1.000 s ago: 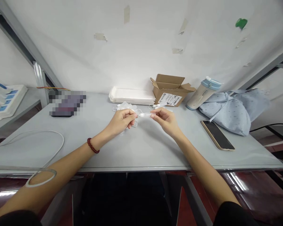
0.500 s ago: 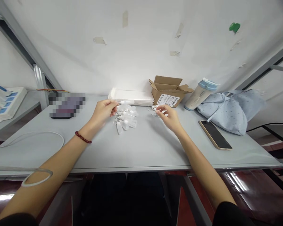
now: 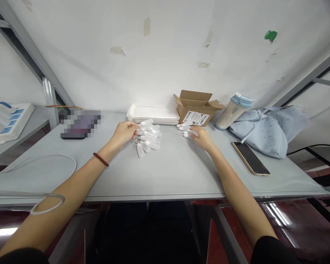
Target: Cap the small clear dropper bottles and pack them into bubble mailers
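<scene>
Both hands work over the grey desk (image 3: 165,179), taken as a clock face with twelve at the wall. At eleven, the left hand (image 3: 124,132) wears a dark red bracelet (image 3: 101,159) at its wrist; its thumb and fingertips come together at the corded end of the top white piece (image 3: 147,123), though I cannot tell whether they grip it. That piece lies on a loose heap of corded white pieces (image 3: 147,138), frosted bodies pointing mostly toward three and six. At one, the right hand (image 3: 202,138) pinches another white piece (image 3: 187,135) between thumb and fingers, just beside a smaller cluster (image 3: 183,126). A flat white stack (image 3: 156,113) lies at twelve, with an open cardboard box (image 3: 196,113) beside it at one. Toward two stands a tumbler (image 3: 233,110), next to a pale blue cloth bag (image 3: 264,132); a phone (image 3: 250,158) lies at three.
</scene>
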Demonstrator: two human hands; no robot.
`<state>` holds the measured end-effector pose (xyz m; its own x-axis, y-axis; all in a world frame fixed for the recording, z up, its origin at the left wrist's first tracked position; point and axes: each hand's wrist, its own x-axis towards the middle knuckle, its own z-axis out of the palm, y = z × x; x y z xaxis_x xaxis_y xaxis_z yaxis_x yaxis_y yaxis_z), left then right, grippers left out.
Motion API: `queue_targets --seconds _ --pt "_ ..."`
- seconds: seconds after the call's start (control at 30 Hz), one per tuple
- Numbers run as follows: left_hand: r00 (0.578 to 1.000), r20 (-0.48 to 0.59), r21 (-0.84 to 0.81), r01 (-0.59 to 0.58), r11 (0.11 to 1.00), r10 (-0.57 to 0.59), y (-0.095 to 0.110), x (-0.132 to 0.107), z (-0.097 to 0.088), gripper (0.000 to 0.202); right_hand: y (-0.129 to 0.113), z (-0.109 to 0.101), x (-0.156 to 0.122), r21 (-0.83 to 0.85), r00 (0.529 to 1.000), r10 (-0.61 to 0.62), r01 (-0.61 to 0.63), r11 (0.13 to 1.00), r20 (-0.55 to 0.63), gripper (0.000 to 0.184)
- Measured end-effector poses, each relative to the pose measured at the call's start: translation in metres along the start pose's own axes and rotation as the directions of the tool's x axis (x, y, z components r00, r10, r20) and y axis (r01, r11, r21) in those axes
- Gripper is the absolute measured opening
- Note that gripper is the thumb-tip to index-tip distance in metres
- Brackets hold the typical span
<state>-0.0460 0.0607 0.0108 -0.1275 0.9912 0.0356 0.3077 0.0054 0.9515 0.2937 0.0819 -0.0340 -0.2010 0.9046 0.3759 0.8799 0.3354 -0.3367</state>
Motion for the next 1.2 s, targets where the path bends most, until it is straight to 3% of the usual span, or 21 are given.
queue_targets --seconds 0.23,0.53,0.9,1.03,1.2 --pt "1.000 -0.010 0.087 -0.005 0.996 0.006 -0.006 0.004 -0.001 0.018 0.009 0.002 0.001 -0.034 1.000 0.015 -0.015 0.999 0.000 0.032" --pt "0.994 -0.102 0.103 -0.014 0.995 0.025 -0.005 0.005 -0.004 0.014 0.014 0.005 0.002 0.002 0.999 0.042 -0.042 0.999 -0.034 0.026" --pt "0.988 -0.126 0.107 -0.080 0.991 0.093 0.002 -0.001 -0.004 0.016 0.008 0.000 0.002 0.161 0.962 0.268 -0.273 0.948 0.054 0.030" --pt "0.986 -0.136 0.087 -0.090 0.992 0.101 0.002 -0.002 -0.003 0.017 0.010 0.003 0.000 0.186 0.974 0.217 -0.226 0.956 0.068 0.034" --pt "0.986 -0.130 0.072 -0.095 0.993 0.103 0.005 -0.004 -0.003 0.017 0.014 0.007 0.001 0.255 0.986 0.168 -0.160 0.954 -0.009 0.028"
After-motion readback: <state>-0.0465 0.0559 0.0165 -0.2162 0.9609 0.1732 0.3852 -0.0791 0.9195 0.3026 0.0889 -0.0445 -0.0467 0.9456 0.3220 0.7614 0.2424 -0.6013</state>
